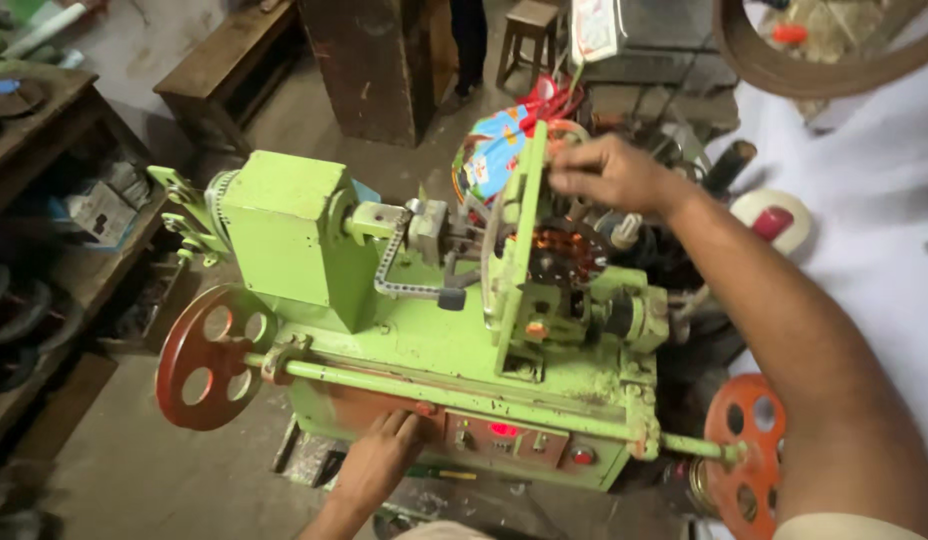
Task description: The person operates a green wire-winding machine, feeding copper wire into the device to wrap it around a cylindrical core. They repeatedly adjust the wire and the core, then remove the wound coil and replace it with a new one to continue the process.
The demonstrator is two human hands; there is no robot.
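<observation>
- Left hand (376,462) rests flat, fingers together, on the front panel of the light-green metal winding machine (424,340) on the floor.
- Right hand (609,172), fingers curled, touches the copper-wound round stator (559,255) clamped in the machine.

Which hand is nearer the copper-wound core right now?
Right. The right hand rests on top of the green machine's upright plate, just above the copper-wound core. The left hand is low at the front control panel.

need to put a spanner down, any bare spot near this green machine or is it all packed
Bare concrete floor lies left of the red handwheel, below the wooden shelves. The green housing's flat top is clear. Around the right hand and copper coil it is crowded; the left hand covers the front panel.
</observation>
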